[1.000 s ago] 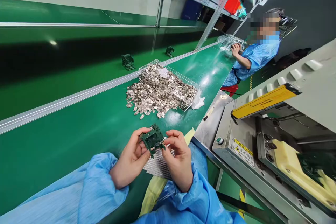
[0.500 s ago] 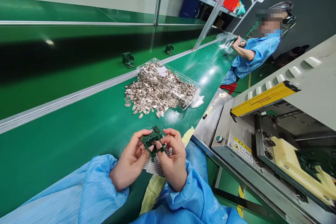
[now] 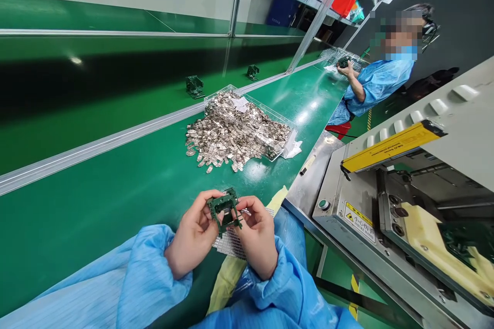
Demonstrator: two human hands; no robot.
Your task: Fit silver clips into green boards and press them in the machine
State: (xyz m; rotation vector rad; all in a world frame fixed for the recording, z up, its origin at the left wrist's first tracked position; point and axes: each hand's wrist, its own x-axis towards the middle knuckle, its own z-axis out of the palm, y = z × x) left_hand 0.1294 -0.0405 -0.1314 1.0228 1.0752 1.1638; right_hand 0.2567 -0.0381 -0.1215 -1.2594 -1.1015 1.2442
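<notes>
A dark green plastic frame (image 3: 216, 204) with an open middle is held up between my two hands. My left hand (image 3: 193, 234) pinches its left side, fingers on top and thumb below. My right hand (image 3: 259, 239) grips the right side, its thumb inside or behind the frame. By the right fingertips something small and shiny shows, too small to make out for sure. Beneath the hands lies a sheet of small metal pieces in rows (image 3: 231, 245), partly hidden by them. A heap of small flat metal pieces (image 3: 222, 136) spreads farther up the green table.
A clear tray (image 3: 278, 157) lies tilted in the heap. Two green plastic parts (image 3: 194, 87) stand beyond the metal rail (image 3: 116, 142). At right is a press machine (image 3: 357, 216) with a yellow bar (image 3: 393, 146). Farther off, a co-worker in blue (image 3: 380, 92) holds a green part.
The green frame has turned in my fingers, and its opening now faces me more. The co-worker's hand has moved, bringing a green part into sight. The whole view has shifted slightly.
</notes>
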